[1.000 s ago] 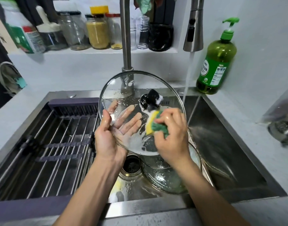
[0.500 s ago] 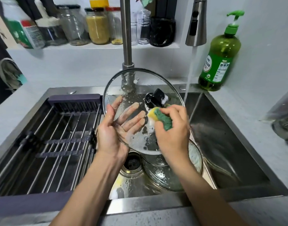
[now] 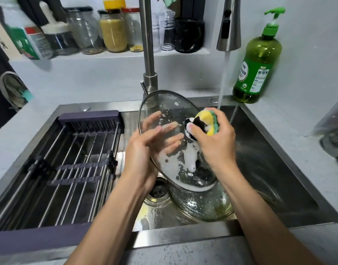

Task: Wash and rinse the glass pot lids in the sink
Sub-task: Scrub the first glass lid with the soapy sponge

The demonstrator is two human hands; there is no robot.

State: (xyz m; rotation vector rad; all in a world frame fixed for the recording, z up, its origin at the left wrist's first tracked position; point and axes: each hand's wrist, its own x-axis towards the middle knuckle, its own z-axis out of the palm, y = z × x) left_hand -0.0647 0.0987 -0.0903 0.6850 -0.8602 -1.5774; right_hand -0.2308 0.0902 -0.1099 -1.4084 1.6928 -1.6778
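Glass lid [image 3: 164,111] held tilted on edge over the sink [image 3: 279,169], far rim up toward the faucet [image 3: 148,44], near rim low above the drain [image 3: 158,190]. Left hand [image 3: 145,148] behind the glass, fingers straight and spread flat against the underside, seen through it; bracing, not clasping. Right hand [image 3: 216,142] on the knob side, clenched round the sponge [image 3: 208,121], sponge wrapped over the black knob [image 3: 193,123] at lid centre. Suds smeared across the lower half of the pane. Water stream [image 3: 222,81] running from the spray head [image 3: 228,25], just right of and beyond the lid's upper right rim; not touching glass. Second lid [image 3: 200,203] flat on the sink floor, directly under the held one, near-right of drain. Judged step: scrubbing knob. Rinse likely needs a short shift right and far; right hand nearer the stream.
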